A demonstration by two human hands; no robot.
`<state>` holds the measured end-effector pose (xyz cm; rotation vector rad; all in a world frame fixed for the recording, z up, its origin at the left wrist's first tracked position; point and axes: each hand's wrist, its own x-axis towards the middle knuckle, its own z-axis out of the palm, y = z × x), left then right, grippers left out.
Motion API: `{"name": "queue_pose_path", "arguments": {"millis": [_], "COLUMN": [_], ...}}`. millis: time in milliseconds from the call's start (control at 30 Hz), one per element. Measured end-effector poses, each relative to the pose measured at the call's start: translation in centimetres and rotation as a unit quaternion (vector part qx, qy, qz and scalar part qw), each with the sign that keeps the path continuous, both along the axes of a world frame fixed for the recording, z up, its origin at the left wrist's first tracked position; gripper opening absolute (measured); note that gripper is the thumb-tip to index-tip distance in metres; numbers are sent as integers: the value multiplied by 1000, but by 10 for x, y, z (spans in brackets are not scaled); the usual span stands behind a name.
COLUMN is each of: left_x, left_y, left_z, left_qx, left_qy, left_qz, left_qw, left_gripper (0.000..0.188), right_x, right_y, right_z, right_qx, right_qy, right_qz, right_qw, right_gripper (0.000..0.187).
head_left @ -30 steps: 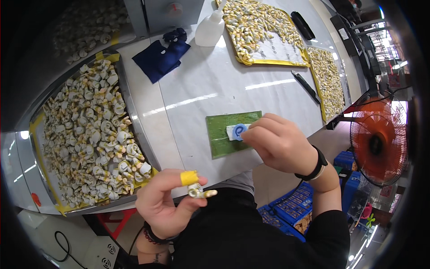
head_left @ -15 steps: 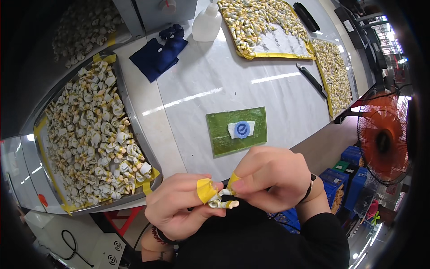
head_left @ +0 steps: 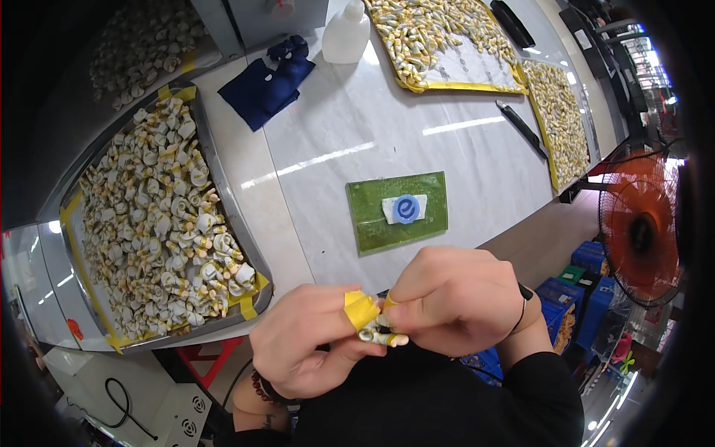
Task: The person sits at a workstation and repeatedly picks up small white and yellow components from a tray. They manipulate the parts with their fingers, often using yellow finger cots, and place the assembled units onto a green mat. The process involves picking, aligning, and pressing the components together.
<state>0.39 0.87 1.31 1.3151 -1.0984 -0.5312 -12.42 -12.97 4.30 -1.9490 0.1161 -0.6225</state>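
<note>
My left hand [head_left: 305,339] is closed on a small white rolled piece [head_left: 381,338] with a yellow band and a peach-coloured tip. Against its inner end my right hand [head_left: 462,298] pinches, fingers pressed together; whether it grips the same piece or a second one is hidden. Yellow tape wraps a finger of the left hand, and some shows at the right fingertips. Just beyond the hands lies a green glass-like slab [head_left: 398,237] bearing a white patch and a round blue disc [head_left: 407,209].
A metal tray [head_left: 257,249] heaped with similar rolled pieces stands at left. Farther back are a dark blue cloth [head_left: 261,93], a white bottle [head_left: 346,37], a yellow-edged tray [head_left: 465,87] of slimmer pieces and a black-handled cutter [head_left: 523,129]. An orange fan [head_left: 640,231] is at right.
Both hands have come slightly closer together, and the left has shifted a little right with the rolled piece. The table things sit slightly differently in view.
</note>
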Motion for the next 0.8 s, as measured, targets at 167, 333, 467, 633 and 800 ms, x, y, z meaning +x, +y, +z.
{"name": "queue_pose_path", "arguments": {"millis": [167, 333, 467, 633, 800], "left_x": [-3, -5, -5, -2, 16], "left_y": [-3, 2, 3, 7, 8], "left_z": [-8, -7, -3, -2, 11], "left_qx": [-49, -1, 41, 90, 173], "left_qy": [-96, 152, 364, 418, 231], "left_qz": [67, -18, -101, -154, -171], "left_qw": [992, 988, 925, 891, 942], "left_gripper": [43, 35, 24, 20, 20], "right_x": [-4, -3, -2, 1, -2], "right_y": [4, -11, -15, -16, -18], "right_z": [0, 7, 3, 5, 6], "right_qx": [-55, 41, 97, 108, 67], "right_qy": [-26, 5, 55, 86, 108], "right_qz": [-19, 27, 50, 108, 144], "right_qw": [998, 999, 992, 984, 981], "right_gripper": [22, 21, 18, 15, 21]}}
